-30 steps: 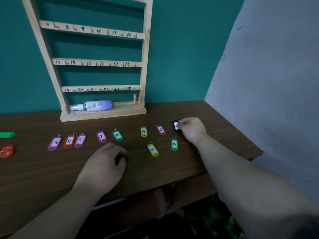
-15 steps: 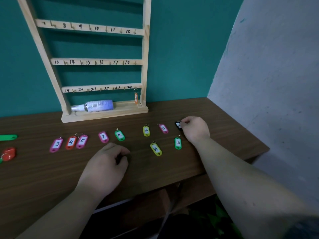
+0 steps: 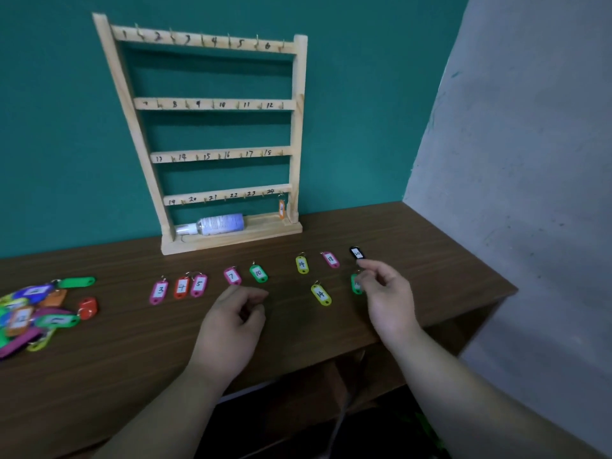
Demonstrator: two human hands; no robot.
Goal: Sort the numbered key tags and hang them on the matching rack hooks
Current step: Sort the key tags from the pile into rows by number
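Only one orange tag (image 3: 281,208) hung on the rack (image 3: 212,104), under 24, while sorted tags (image 3: 231,276) lay in rows across the middle of the surface (image 3: 132,342), a pile (image 3: 29,313) sat at its left edge, and the left hand (image 3: 231,323) and right hand (image 3: 387,293) each had a loose, empty grip.

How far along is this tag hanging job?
Barely begun. One orange tag hangs on the rack, lowest rail. Ten tags lie lined up on the table. Left hand and right hand appear empty. A mixed pile waits unsorted; other hooks are bare.
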